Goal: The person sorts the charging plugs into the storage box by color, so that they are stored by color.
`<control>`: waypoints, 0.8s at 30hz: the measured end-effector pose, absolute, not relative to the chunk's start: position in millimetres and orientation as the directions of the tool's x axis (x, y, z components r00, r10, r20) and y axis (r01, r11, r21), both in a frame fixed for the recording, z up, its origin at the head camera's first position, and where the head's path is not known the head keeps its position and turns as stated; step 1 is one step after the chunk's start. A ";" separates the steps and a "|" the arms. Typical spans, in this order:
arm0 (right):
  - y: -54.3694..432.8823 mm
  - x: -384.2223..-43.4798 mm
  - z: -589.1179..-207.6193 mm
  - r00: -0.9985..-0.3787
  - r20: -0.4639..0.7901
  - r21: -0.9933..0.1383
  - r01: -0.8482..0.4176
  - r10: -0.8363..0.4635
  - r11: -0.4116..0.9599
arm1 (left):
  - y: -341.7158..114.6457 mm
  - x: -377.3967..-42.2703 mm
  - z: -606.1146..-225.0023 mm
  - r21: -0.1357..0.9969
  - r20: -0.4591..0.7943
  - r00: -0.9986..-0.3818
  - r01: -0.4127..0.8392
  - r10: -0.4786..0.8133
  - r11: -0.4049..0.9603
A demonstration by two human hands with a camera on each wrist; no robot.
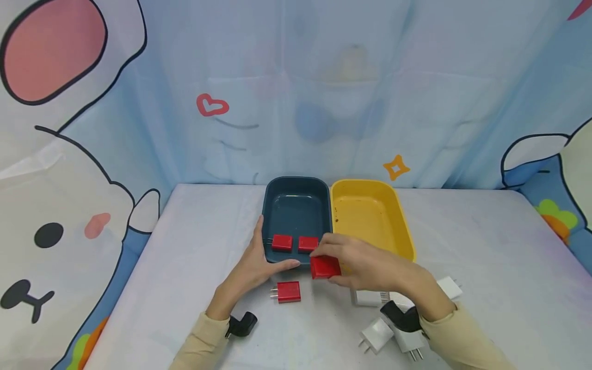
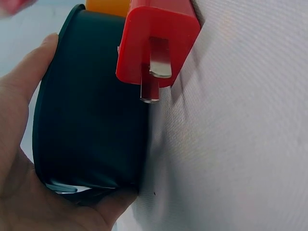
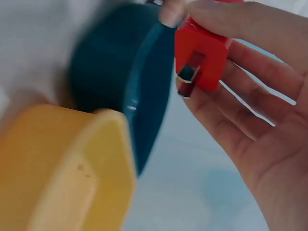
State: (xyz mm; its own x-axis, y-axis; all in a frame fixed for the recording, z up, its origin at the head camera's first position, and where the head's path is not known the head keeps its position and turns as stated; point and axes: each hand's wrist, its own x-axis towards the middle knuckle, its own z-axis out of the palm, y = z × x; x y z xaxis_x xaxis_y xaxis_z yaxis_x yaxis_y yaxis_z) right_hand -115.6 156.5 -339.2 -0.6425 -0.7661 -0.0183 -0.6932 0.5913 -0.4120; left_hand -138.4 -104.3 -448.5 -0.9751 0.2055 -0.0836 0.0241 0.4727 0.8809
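A dark teal box (image 1: 298,213) stands on the table, with two red plug chargers (image 1: 282,242) inside near its front wall. My left hand (image 1: 259,262) holds the box at its near left corner, thumb along the front side and fingers at the left side. Over the front right corner of the box, my right hand (image 1: 361,259) pinches another red plug charger (image 1: 326,267) between thumb and fingers; its two metal prongs (image 3: 187,77) show in the right wrist view. One more red charger (image 1: 289,292) lies on the table in front of the box, prongs to the left.
A yellow box (image 1: 407,234) stands against the teal box's right side. Several white plug chargers (image 1: 376,335) lie on the white tablecloth (image 1: 208,205) at the front right, partly hidden under my right forearm. A printed curtain (image 1: 259,128) hangs behind the table.
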 end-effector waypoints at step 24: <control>122.4 -217.2 -388.3 -0.859 0.073 -0.456 -0.480 -0.506 0.750 | -104.8 -138.7 -448.0 0.873 -0.096 -0.973 0.020 0.212 0.488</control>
